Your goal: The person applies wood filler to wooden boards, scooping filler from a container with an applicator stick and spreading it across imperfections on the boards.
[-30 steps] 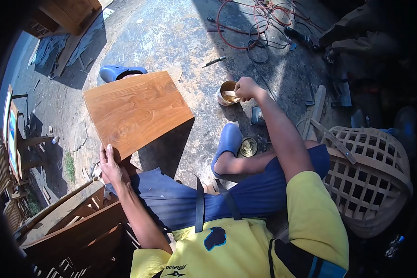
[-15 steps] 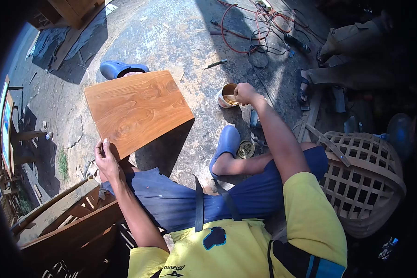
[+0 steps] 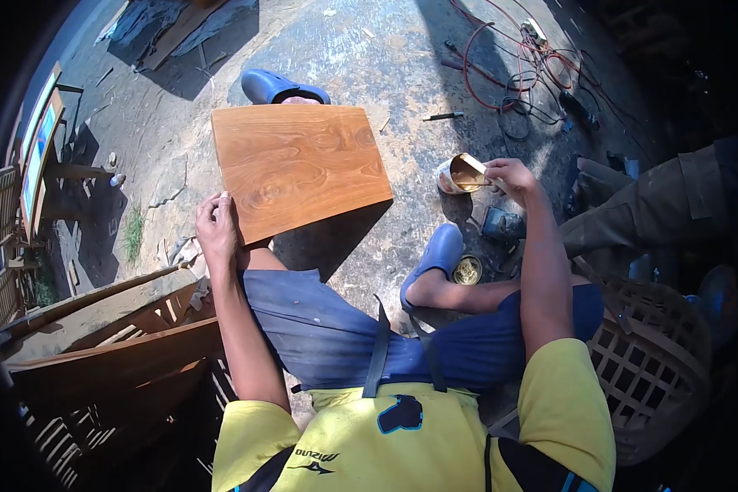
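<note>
A flat wooden board (image 3: 303,170) with strong swirling grain lies tilted over my leg, casting a dark shadow on the ground. Along its left edge my left hand (image 3: 218,225) is closed, thumb on the near corner and fingers at the side. My right hand (image 3: 512,179) pinches what looks like a flat brush (image 3: 472,163) at the mouth of a small can (image 3: 448,179). Amber-brown liquid or residue shows inside the can. The brush's far end is partly hidden by the rim.
A round lid or tin (image 3: 467,270) sits beside my blue clog (image 3: 441,250). A dark container (image 3: 503,224) stands below my right hand. Tangled cables (image 3: 541,70) lie at the upper right. Another person's leg (image 3: 648,205) and a woven basket (image 3: 652,353) are on the right.
My right hand has raised the brush from inside the can to its rim. The board has turned slightly. The view has shifted, and another person's leg has come nearer on the right.
</note>
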`<act>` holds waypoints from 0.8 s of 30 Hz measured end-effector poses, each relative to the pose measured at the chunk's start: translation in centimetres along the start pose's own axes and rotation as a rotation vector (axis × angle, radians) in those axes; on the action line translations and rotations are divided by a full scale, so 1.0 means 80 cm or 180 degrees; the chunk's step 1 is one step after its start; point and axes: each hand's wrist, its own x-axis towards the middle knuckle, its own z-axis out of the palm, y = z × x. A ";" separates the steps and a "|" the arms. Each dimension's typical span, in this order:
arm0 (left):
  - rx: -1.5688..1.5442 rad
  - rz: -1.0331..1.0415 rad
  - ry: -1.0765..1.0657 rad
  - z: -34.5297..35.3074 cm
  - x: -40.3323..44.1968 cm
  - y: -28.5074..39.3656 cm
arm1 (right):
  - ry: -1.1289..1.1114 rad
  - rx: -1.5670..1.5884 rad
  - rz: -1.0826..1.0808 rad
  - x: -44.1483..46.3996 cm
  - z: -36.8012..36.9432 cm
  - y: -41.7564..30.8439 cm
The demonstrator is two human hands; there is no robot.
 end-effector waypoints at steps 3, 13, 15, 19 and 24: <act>-0.0030 -0.0089 0.0005 0.004 0.004 -0.003 | -0.0155 0.0501 -0.0408 -0.017 0.040 -0.029; -0.0084 -0.0837 -0.0088 0.000 0.005 0.017 | -0.1424 0.1639 -0.0905 -0.053 0.248 -0.062; -0.0121 -0.0772 -0.0064 0.003 0.007 0.013 | -0.1568 0.1490 -0.0859 -0.061 0.285 -0.067; -0.0127 -0.0959 -0.0033 0.004 0.007 0.026 | -0.1737 0.1355 -0.0829 -0.068 0.329 -0.074; 0.0106 -0.1029 0.0041 0.005 0.011 0.019 | -0.1647 0.1219 -0.0931 -0.074 0.358 -0.079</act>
